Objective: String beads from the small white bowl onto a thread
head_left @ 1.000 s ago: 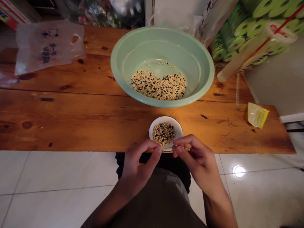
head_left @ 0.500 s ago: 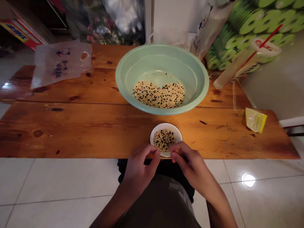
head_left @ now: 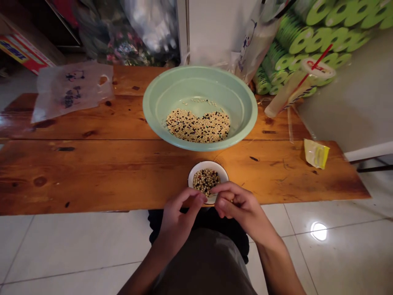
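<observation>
Head view: right hand (head_left: pixel 242 209), holding beads (head_left: pixel 231 200), index now stretched over near bowl (head_left: pixel 206 164), more in reach; left hand (head_left: pixel 179 215) pinched narrow, contents unclear.

One camera looks forward and down from the head, with the table (head_left: pixel 101 176) close below, mid-frame.

The top (head_left: pixel 202 262), at six o'clock, is dark grey-brown; the lower garment (head_left: pixel 204 219) is black; left hand (head_left: pixel 179 214) and right hand (head_left: pixel 242 209) are bare.
</observation>
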Demonstrator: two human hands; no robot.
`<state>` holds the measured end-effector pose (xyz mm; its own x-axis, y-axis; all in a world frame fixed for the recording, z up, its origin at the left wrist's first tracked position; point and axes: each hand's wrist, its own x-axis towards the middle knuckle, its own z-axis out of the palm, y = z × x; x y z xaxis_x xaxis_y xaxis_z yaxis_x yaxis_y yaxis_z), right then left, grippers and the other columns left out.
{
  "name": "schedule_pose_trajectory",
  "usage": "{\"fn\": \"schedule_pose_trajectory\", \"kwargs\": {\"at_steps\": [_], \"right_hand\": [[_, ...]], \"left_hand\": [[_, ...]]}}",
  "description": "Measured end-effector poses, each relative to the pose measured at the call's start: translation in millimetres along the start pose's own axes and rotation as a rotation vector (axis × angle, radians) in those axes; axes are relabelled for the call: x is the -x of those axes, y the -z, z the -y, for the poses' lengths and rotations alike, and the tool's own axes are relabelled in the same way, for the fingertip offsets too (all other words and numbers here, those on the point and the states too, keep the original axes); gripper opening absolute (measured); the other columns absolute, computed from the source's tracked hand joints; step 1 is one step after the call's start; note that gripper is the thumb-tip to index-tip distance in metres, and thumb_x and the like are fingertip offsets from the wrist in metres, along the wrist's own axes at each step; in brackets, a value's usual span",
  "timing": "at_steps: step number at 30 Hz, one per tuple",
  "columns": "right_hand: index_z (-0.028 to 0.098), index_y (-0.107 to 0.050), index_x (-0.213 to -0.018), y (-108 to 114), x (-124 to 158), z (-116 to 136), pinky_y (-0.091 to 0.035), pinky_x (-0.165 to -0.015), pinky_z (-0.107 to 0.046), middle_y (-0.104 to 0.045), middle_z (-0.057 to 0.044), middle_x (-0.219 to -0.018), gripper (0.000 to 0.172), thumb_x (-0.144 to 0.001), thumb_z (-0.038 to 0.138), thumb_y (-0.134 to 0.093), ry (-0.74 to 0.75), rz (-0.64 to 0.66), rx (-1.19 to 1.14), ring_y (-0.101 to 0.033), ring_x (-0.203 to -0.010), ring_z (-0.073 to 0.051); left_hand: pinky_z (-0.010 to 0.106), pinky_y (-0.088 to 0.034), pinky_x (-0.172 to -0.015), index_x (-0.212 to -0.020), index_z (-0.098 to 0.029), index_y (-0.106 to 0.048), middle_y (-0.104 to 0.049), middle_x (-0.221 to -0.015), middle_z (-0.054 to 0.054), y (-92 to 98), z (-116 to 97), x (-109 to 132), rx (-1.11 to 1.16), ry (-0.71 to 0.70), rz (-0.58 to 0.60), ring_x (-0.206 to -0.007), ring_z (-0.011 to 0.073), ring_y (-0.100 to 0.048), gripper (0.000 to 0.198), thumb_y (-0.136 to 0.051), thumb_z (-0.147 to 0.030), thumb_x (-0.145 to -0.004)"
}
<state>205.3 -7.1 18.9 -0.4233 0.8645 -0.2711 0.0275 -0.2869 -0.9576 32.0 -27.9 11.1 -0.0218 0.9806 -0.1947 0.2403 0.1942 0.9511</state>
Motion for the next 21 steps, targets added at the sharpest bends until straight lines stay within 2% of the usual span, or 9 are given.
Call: {"fn": "schedule_pose_trajectory", "kwargs": {"at_steps": [3,6,9,12,14,16,18,21], "right_hand": [[0.019,-0.058,-0.102,-0.1,-2.5,-3.2,-0.032,-0.052,-0.024,-0.055,0.004,-0.063,0.017,-0.091,0.031,-0.058,0.0,-0.095,-0.061,-0.045,-0.056,-0.01],[0.018,-0.058,-0.093,-1.4,-6.4,-8.8,-0.034,-0.052,-0.023,-0.055,0.004,-0.062,0.014,-0.091,0.032,-0.057,0.017,-0.157,-0.009,-0.047,-0.056,-0.01],[0.019,-0.057,-0.089,-3.5,-9.2,-13.9,-0.039,-0.055,-0.025,-0.056,0.002,-0.065,0.014,-0.093,0.031,-0.053,0.107,-0.287,0.21,-0.052,-0.06,-0.013],[0.019,-0.056,-0.092,-4.6,-10.5,-17.6,-0.042,-0.062,-0.027,-0.062,-0.003,-0.077,0.012,-0.095,0.026,-0.046,0.206,-0.443,0.571,-0.058,-0.067,-0.016],[0.019,-0.055,-0.095,-4.5,-11.0,-19.2,-0.044,-0.065,-0.029,-0.066,-0.006,-0.084,0.012,-0.096,0.023,-0.043,0.243,-0.463,0.758,-0.061,-0.071,-0.018],[0.019,-0.054,-0.097,-4.2,-11.5,-20.1,-0.045,-0.067,-0.03,-0.067,-0.008,-0.088,0.013,-0.097,0.022,-0.041,0.262,-0.439,0.836,-0.063,-0.075,-0.02],[0.02,-0.054,-0.097,-4.1,-11.9,-20.2,-0.045,-0.069,-0.03,-0.067,-0.008,-0.09,0.013,-0.097,0.021,-0.041,0.275,-0.418,0.829,-0.064,-0.077,-0.02],[0.02,-0.055,-0.095,-4.7,-12.1,-18.6,-0.045,-0.067,-0.028,-0.066,-0.005,-0.086,0.012,-0.096,0.022,-0.043,0.262,-0.399,0.694,-0.062,-0.075,-0.018]], "left_hand": [[0.023,-0.05,-0.071,-0.079,-0.019,-0.066,-0.071,-0.077,0.0,-5.1,5.6,-2.8,0.061,0.009,-0.034,-0.076,0.0159,-0.066,0.02,-0.058,-0.035,-0.087],[0.025,-0.05,-0.07,-0.079,-0.019,-0.066,-0.07,-0.076,0.0,-10.9,12.4,-6.8,-0.004,-0.039,-0.053,-0.075,0.0156,-0.065,0.02,-0.057,-0.034,-0.088],[0.027,-0.051,-0.077,-0.085,-0.019,-0.065,-0.07,-0.083,0.002,-16.0,18.1,-11.8,-0.128,-0.209,-0.163,-0.082,0.016,-0.065,0.016,-0.055,-0.029,-0.091],[0.034,-0.047,-0.093,-0.107,-0.018,-0.061,-0.067,-0.109,0.008,-18.1,23.5,-17.2,-0.258,-0.419,-0.321,-0.104,0.0186,-0.06,0.018,-0.05,-0.019,-0.093],[0.036,-0.046,-0.096,-0.112,-0.018,-0.058,-0.065,-0.112,0.008,-17.9,27.6,-20.4,-0.32,-0.487,-0.336,-0.107,0.0188,-0.058,0.022,-0.05,-0.015,-0.092],[0.036,-0.047,-0.095,-0.107,-0.018,-0.06,-0.066,-0.106,0.007,-17.7,32.1,-22.7,-0.342,-0.517,-0.298,-0.105,0.0184,-0.058,0.018,-0.053,-0.014,-0.091],[0.037,-0.048,-0.095,-0.104,-0.019,-0.061,-0.067,-0.104,0.006,-18.2,35.8,-23.8,-0.345,-0.529,-0.272,-0.105,0.0185,-0.058,0.015,-0.055,-0.014,-0.09],[0.039,-0.048,-0.095,-0.103,-0.019,-0.062,-0.069,-0.102,0.006,-19.8,37.8,-24.3,-0.339,-0.539,-0.246,-0.106,0.0197,-0.059,0.014,-0.057,-0.017,-0.09]]}}
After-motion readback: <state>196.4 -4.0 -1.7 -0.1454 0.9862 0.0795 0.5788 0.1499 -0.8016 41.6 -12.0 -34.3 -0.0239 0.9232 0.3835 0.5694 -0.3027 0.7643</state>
